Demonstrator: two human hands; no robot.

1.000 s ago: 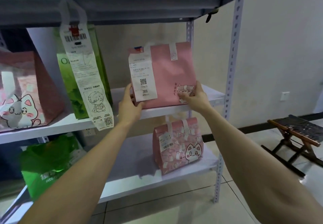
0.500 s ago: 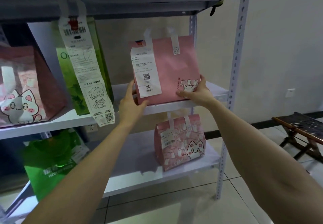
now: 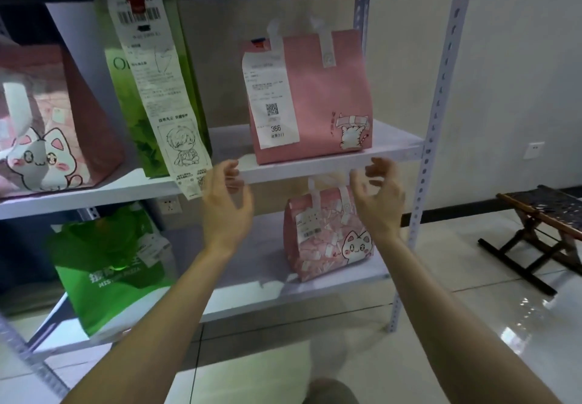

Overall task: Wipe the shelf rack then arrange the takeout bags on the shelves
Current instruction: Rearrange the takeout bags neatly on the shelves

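A pink takeout bag (image 3: 327,98) with a white receipt stands upright on the middle shelf (image 3: 315,167) of the grey rack, at its right end. My left hand (image 3: 225,202) and my right hand (image 3: 378,195) hover just in front of and below that shelf's edge, fingers loosely curled, holding nothing. A tall green bag (image 3: 151,88) with a long receipt and a pink cat bag (image 3: 53,126) stand to the left on the same shelf. On the lower shelf (image 3: 245,277) sit a small pink cat bag (image 3: 327,239) and a green bag (image 3: 107,265).
The rack's right upright post (image 3: 437,113) stands beside the pink bag. A dark wooden folding stool (image 3: 541,227) is on the glossy tiled floor to the right. A wall socket (image 3: 533,150) is on the white wall behind.
Both hands have let go of the pink bag and pulled back and down from it. The bag now stands by itself on the middle shelf.
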